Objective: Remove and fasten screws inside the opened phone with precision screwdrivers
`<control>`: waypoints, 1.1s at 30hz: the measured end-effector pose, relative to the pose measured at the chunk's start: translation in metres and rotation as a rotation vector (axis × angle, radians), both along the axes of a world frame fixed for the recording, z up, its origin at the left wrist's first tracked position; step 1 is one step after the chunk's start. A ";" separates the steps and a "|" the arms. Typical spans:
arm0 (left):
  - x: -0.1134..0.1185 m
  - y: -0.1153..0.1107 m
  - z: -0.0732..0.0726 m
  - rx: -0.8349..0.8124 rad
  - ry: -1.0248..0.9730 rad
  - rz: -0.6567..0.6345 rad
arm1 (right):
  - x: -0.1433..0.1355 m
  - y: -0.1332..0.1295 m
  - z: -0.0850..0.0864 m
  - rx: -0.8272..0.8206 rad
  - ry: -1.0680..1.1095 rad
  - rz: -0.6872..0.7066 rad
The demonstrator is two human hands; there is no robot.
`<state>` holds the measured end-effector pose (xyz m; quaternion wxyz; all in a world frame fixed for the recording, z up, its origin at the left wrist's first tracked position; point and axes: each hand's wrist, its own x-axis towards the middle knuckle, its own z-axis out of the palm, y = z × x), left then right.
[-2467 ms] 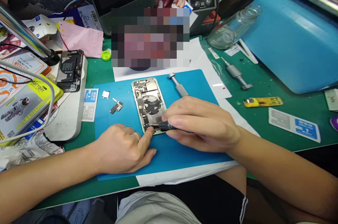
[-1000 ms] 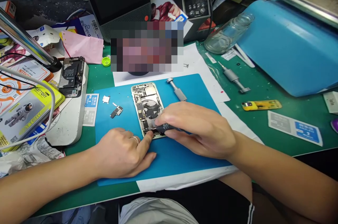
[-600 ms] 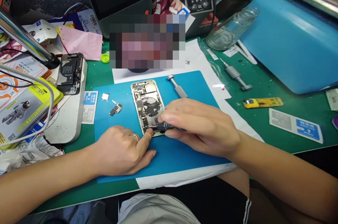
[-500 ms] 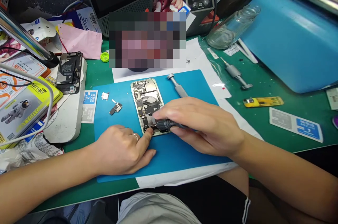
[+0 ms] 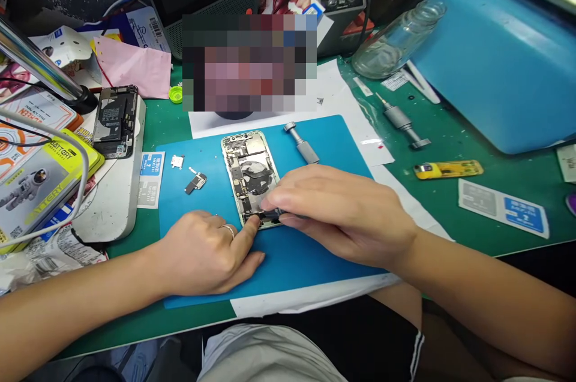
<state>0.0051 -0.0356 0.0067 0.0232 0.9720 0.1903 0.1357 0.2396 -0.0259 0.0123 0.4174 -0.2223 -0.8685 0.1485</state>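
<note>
An opened phone (image 5: 256, 175) lies on the blue mat (image 5: 315, 256), its circuit boards and inner frame exposed. My left hand (image 5: 202, 253) has its index fingertip pressed on the phone's lower left corner, the other fingers curled in. Over the lower right of the phone, my right hand (image 5: 346, 211) pinches a dark, slim tool (image 5: 271, 213) whose kind I cannot make out. My fingers cover most of that tool and part of the phone's lower end. Left of the phone lie a small metal plate (image 5: 177, 161) and a dark phone part (image 5: 195, 181).
A grey screwdriver (image 5: 303, 145) rests above my right hand; another screwdriver (image 5: 400, 121) lies farther right. Around them are a yellow cutter (image 5: 449, 170), a glass jar (image 5: 391, 49) and a blue panel (image 5: 490, 64). A second opened phone (image 5: 116, 121) and battery boxes (image 5: 49, 181) are at left.
The dark tool in my right hand has tilted or shifted, so less of it shows. My left fingertip stays on the phone's corner. The whole view has shifted slightly.
</note>
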 end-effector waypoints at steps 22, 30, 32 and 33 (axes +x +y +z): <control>-0.001 0.000 -0.003 0.000 -0.010 -0.035 | 0.003 0.004 -0.009 0.004 -0.057 -0.021; -0.002 -0.001 -0.003 0.015 -0.054 0.044 | 0.003 0.007 -0.010 -0.007 -0.032 -0.039; -0.002 -0.001 -0.003 0.015 -0.025 0.029 | 0.003 0.007 -0.010 -0.005 -0.035 -0.038; -0.002 -0.001 -0.003 0.014 -0.014 0.017 | 0.003 0.007 -0.010 -0.004 -0.036 -0.031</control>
